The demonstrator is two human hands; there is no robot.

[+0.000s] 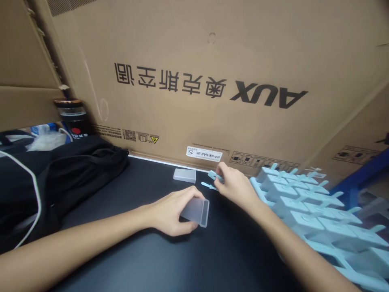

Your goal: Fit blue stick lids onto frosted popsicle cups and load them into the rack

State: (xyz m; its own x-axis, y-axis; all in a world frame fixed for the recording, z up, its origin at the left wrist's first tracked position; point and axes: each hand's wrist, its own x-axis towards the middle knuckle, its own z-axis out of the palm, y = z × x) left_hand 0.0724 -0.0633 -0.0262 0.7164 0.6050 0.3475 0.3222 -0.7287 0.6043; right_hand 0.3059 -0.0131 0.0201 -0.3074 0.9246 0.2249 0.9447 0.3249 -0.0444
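Note:
My left hand point(176, 211) is closed round a clear, frosted plastic case point(195, 211), which lies tilted on its side with its rimmed end facing right. Beyond it on the black table point(127, 251) rests a flat, frosted rectangular piece point(184, 175) that looks like a lid. My right hand point(232, 182) pinches a small light blue plastic piece point(215, 175) between thumb and fingers; its far part is hidden by the hand. Just below that, a thin light blue stick point(208, 185) reaches out to the left, and whether the fingers touch it I cannot tell.
To the right stands a light blue popsicle mould set point(316, 211) with several sticks poking up. A large cardboard box point(188, 117) walls off the back. On the left are black cloth point(91, 166), a white cable point(38, 198) and a dark bottle point(74, 117).

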